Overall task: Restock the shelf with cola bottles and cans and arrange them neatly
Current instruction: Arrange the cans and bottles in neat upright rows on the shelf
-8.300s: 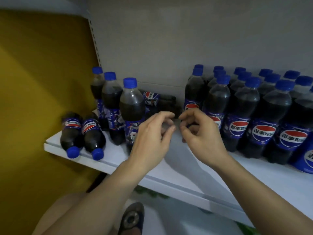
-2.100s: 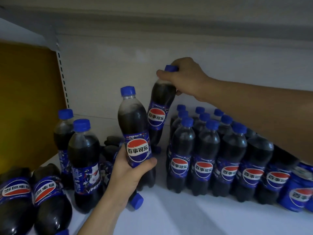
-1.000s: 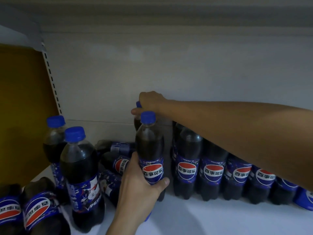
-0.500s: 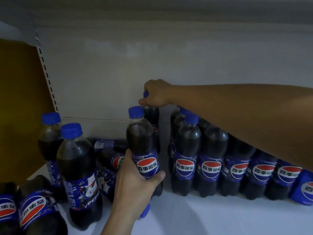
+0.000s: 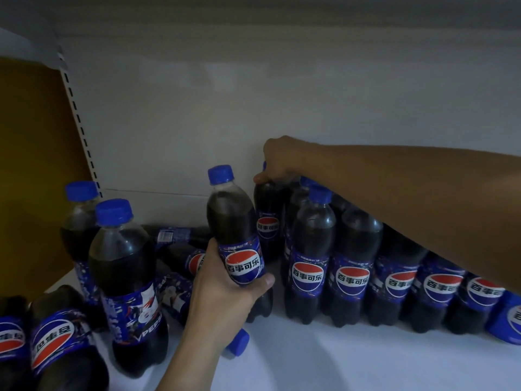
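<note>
Holding dark plastic blue-capped cola bottle [image 5: 235, 232] upright in left grip [image 5: 225, 286], fingers round its label, just left of the standing bottle row [image 5: 352, 277]; clasping top of rear bottle [image 5: 267, 218] with right grip [image 5: 280, 162].

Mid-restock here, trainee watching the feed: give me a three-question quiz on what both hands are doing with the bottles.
1. True or false: the left-hand grip holds the front bottle by its cap.
2. The right-hand grip holds the rear bottle at: A top, B label, C base.
3. Fill in: the far-left bottles lie on their ____.
Key: 1 false, round the label; 2 A; 3 sides.
</note>
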Demonstrator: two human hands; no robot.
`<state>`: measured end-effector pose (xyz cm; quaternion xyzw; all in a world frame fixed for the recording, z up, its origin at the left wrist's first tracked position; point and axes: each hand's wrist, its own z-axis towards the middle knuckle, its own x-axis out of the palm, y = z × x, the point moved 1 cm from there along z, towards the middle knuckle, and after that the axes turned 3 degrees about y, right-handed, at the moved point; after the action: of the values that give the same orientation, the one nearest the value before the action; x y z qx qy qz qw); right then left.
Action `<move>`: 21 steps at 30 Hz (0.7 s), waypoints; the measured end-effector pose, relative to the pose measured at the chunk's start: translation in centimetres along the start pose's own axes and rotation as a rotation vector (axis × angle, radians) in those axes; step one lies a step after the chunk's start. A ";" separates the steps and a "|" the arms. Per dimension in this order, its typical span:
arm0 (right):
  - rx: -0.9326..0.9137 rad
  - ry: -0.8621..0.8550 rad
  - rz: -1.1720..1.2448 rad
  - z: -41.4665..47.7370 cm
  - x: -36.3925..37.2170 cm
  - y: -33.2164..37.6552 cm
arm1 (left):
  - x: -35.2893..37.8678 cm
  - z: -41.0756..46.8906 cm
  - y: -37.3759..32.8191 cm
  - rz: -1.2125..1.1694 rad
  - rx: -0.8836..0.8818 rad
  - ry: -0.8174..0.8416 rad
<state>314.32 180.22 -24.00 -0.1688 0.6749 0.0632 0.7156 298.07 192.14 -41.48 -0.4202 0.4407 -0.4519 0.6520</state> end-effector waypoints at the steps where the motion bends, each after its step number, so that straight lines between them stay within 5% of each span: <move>1: -0.009 0.004 -0.026 0.0 -0.1 0.1 | 0.0 0.1 -0.2 -0.006 0.006 -0.006; 7: -0.024 -0.073 -0.033 -0.7 -0.6 -0.4 | 0.9 1.7 -2.1 -0.003 0.064 -0.021; 10: -0.175 -0.238 0.418 -2.6 -2.9 -0.4 | 2.3 2.9 -2.5 0.031 0.100 -0.046; 13: -0.339 -0.083 0.800 -5.1 -4.7 -0.6 | 3.4 3.5 -2.4 0.100 0.141 -0.051; 17: -0.512 -0.059 0.388 -5.0 -3.5 -0.7 | 4.0 3.9 -1.9 0.103 0.158 -0.051; 21: -0.415 -0.072 0.381 -4.9 -3.7 -1.1 | 3.6 4.0 -1.3 0.151 0.149 0.013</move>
<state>309.77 178.12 -20.31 -0.1794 0.6414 0.3391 0.6644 302.35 189.01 -39.86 -0.3331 0.4407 -0.4357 0.7106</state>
